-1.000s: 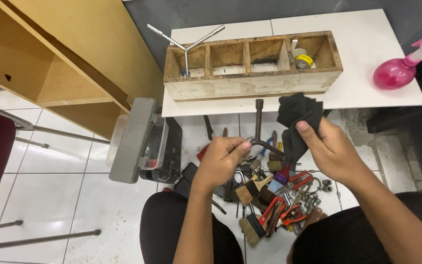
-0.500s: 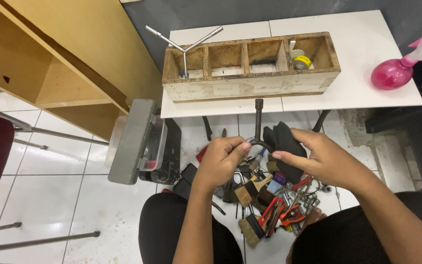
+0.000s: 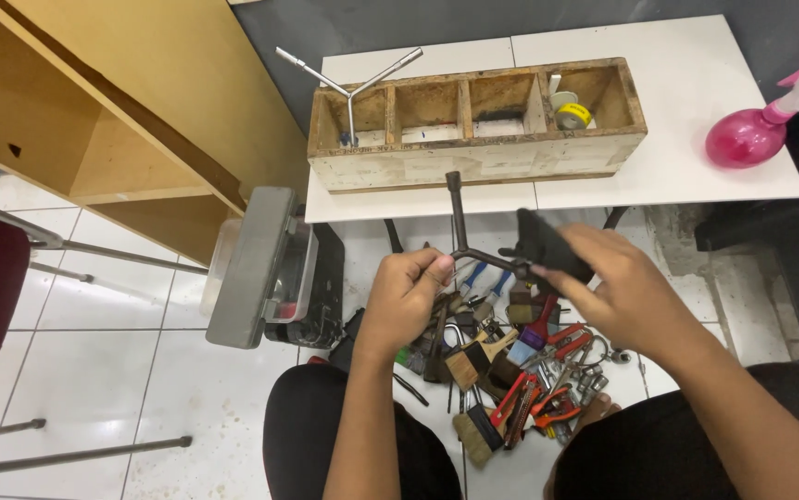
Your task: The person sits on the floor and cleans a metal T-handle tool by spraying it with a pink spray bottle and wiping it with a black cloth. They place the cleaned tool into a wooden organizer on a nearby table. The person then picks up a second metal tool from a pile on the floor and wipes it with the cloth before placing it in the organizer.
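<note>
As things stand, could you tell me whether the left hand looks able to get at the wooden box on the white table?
Probably not at once: the left hand grips a dark three-armed wrench, so it is occupied. The path up to the wooden box looks otherwise free.

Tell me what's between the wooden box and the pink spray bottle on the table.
Head view: only bare white tabletop lies between the wooden box and the pink spray bottle.

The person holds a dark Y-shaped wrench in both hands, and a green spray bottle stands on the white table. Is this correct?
Not quite. The head view shows the spray bottle is pink, not green. The rest holds: the left hand grips the wrench, the right hand wraps it with a dark cloth.
</note>
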